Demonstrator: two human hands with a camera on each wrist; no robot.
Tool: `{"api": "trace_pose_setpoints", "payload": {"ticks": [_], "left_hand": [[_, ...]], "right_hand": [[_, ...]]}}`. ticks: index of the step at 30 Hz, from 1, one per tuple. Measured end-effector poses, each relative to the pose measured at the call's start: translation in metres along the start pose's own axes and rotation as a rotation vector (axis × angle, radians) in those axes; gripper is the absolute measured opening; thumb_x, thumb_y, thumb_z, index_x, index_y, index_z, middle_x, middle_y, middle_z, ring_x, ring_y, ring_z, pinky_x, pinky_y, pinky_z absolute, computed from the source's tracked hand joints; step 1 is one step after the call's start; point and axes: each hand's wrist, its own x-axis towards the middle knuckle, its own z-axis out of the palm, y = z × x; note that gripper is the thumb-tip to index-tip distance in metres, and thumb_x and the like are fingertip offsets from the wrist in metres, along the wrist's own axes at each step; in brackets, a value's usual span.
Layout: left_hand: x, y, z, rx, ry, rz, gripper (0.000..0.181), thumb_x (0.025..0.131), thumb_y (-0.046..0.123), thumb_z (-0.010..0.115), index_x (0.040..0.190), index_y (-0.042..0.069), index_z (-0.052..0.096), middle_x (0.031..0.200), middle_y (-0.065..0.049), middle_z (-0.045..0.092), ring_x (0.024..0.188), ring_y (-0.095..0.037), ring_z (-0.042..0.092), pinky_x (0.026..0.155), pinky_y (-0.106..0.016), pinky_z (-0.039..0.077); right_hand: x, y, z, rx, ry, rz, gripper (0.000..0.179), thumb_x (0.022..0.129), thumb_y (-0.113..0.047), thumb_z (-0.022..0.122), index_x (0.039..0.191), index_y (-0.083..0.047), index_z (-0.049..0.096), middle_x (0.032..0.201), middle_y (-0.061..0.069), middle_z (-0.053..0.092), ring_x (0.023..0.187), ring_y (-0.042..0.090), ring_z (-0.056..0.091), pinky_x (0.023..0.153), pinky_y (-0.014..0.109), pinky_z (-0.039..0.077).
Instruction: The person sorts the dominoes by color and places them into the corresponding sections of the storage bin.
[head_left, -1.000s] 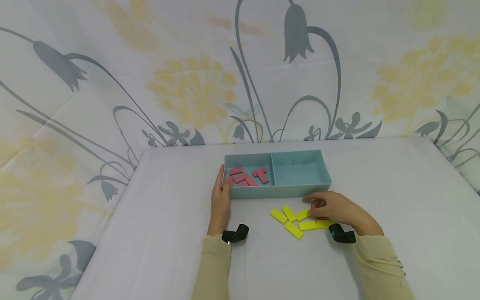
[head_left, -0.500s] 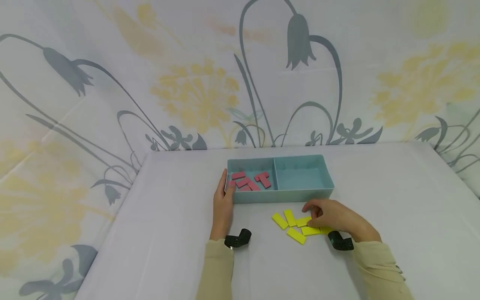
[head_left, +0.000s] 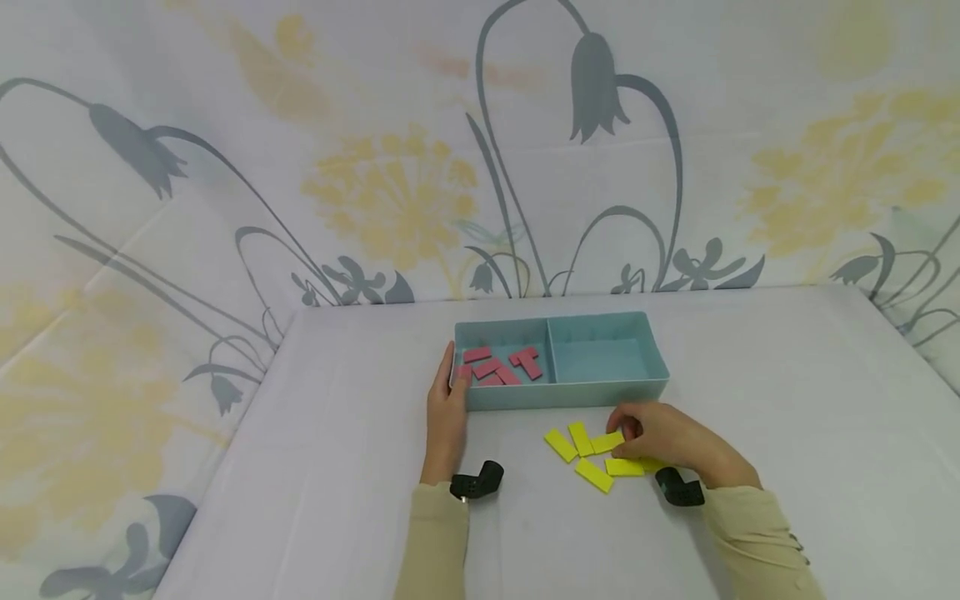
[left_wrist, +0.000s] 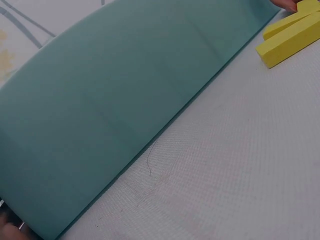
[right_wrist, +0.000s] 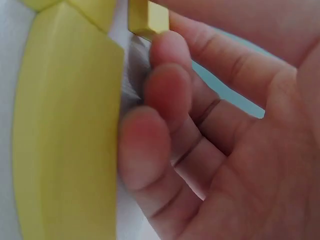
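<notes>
A pale blue two-compartment box [head_left: 562, 396] stands on the table, its front wall filling much of the left wrist view. My left hand [head_left: 447, 421] grips its left end, thumb at the near corner and fingers along the outer side. Several pink blocks [head_left: 529, 367] lie in the left compartment. Before the box, my right hand [head_left: 667, 435] pinches one yellow block [head_left: 606, 442] between thumb and index finger, low at the table. The other fingers curl beside a second yellow block [right_wrist: 70, 125] in the right wrist view.
More flat yellow blocks [head_left: 594, 476] lie loosely grouped in front of the box, partly under the right hand. White cloth [head_left: 337, 467] covers the table. A flower-patterned curtain [head_left: 397, 167] hangs behind and at the left.
My right thumb and index finger have closed in on the yellow block nearest the box. The left hand keeps its grip on the box. The whole view has shifted slightly downward.
</notes>
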Motion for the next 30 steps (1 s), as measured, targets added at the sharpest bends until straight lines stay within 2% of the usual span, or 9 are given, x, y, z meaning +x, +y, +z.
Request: {"api": "trace_pose_setpoints", "payload": {"ticks": [5, 14, 24, 30], "left_hand": [[0.0004, -0.0014, -0.0014, 0.003, 0.003, 0.003, 0.050, 0.093, 0.019, 0.038, 0.139, 0.035, 0.028, 0.138, 0.026, 0.025, 0.128, 0.003, 0.018, 0.105, -0.032, 0.018], [-0.0001, -0.0017, -0.0011, -0.009, 0.008, 0.013, 0.051, 0.092, 0.016, 0.038, 0.138, 0.036, 0.029, 0.138, 0.024, 0.026, 0.128, 0.003, 0.019, 0.105, -0.032, 0.018], [-0.0001, 0.0001, 0.0005, -0.014, 0.014, 0.012, 0.052, 0.091, 0.015, 0.038, 0.139, 0.033, 0.030, 0.138, 0.023, 0.027, 0.128, 0.001, 0.019, 0.105, -0.033, 0.019], [-0.0008, -0.0001, -0.0006, -0.008, 0.012, 0.001, 0.051, 0.090, 0.017, 0.038, 0.139, 0.033, 0.030, 0.138, 0.025, 0.026, 0.127, 0.003, 0.019, 0.105, -0.032, 0.019]], "right_hand": [[0.0021, -0.0022, 0.0024, -0.036, 0.012, -0.005, 0.021, 0.074, -0.019, 0.071, 0.089, -0.013, 0.057, 0.066, -0.001, 0.045, 0.061, 0.014, 0.042, 0.056, 0.027, 0.035], [0.0005, -0.0038, 0.0005, -0.034, 0.025, -0.004, 0.022, 0.073, -0.022, 0.072, 0.087, -0.013, 0.058, 0.067, -0.001, 0.046, 0.063, 0.014, 0.042, 0.057, 0.029, 0.036], [-0.0030, -0.0072, -0.0065, 0.004, 0.021, -0.004, 0.022, 0.075, -0.023, 0.070, 0.091, -0.014, 0.059, 0.084, -0.003, 0.057, 0.079, 0.014, 0.050, 0.068, 0.032, 0.042], [-0.0020, -0.0071, -0.0068, 0.010, 0.029, 0.008, 0.023, 0.075, -0.023, 0.070, 0.093, -0.014, 0.059, 0.084, -0.003, 0.057, 0.079, 0.013, 0.051, 0.068, 0.031, 0.043]]}}
